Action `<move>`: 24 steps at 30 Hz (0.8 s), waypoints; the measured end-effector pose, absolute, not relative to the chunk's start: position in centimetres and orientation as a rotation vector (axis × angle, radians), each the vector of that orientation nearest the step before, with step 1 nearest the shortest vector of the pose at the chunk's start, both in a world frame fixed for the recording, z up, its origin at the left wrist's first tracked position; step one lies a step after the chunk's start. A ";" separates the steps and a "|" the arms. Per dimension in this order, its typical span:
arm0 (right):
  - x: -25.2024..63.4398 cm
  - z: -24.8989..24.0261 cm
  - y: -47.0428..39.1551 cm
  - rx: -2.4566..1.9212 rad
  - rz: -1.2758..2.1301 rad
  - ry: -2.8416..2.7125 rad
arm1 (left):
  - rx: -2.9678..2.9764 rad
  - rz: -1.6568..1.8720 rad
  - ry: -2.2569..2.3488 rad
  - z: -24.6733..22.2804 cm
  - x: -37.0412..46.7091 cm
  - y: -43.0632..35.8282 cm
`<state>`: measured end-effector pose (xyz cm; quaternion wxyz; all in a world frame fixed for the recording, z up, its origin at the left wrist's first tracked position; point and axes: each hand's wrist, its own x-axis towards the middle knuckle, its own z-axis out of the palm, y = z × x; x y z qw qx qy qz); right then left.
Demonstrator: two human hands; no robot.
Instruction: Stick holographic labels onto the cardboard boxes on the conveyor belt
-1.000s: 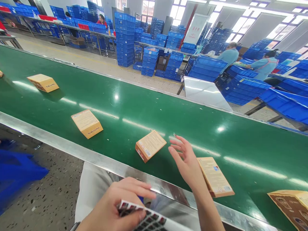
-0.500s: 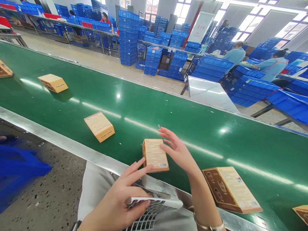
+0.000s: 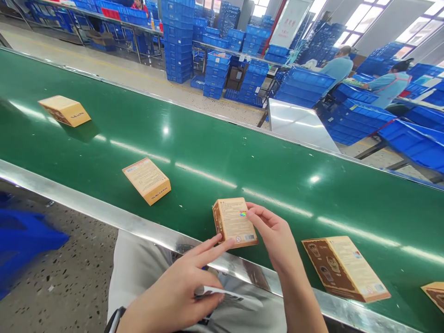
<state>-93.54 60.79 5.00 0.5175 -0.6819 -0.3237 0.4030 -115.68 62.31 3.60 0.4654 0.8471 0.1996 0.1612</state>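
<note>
A cream and brown box [image 3: 234, 224] lies on the green belt in front of me, with a small shiny rainbow sticker on its printed top face. My right hand [image 3: 274, 231] is at the box's right side, thumb against the face by the sticker and fingers at the edge. My left hand [image 3: 190, 282] pinches a curled white sheet [image 3: 236, 294] between thumb and lower fingers, while its extended index and middle fingers touch the box's near left corner.
Other boxes lie on the green belt [image 3: 194, 134]: one at far left [image 3: 65, 110], one left of centre [image 3: 147, 180], a larger-looking one [image 3: 346, 268] at right. A metal rail [image 3: 152, 231] runs along the near edge. Two people in blue sit beyond, among blue crates [image 3: 178, 41].
The box before me has shifted slightly right, and the sticker now shows on it. My right hand has come down onto its right edge. The sheet in my left hand has tilted.
</note>
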 end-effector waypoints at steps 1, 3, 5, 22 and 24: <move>-93.1 5.2 60.8 -1.651 0.974 -0.805 | 2.079 0.397 0.485 3.7 -115.5 62.3; -92.4 5.7 60.9 -1.679 0.990 -0.853 | 2.084 0.388 0.474 3.9 -115.2 62.3; -91.7 6.0 60.9 -1.710 1.001 -0.896 | 2.092 0.374 0.462 4.1 -114.9 62.3; -92.2 5.1 58.4 -2.002 0.496 -0.920 | 2.074 0.344 0.332 4.3 -112.8 61.8; -92.2 4.7 58.3 -1.975 0.499 -0.872 | 2.056 0.345 0.320 4.5 -112.5 61.8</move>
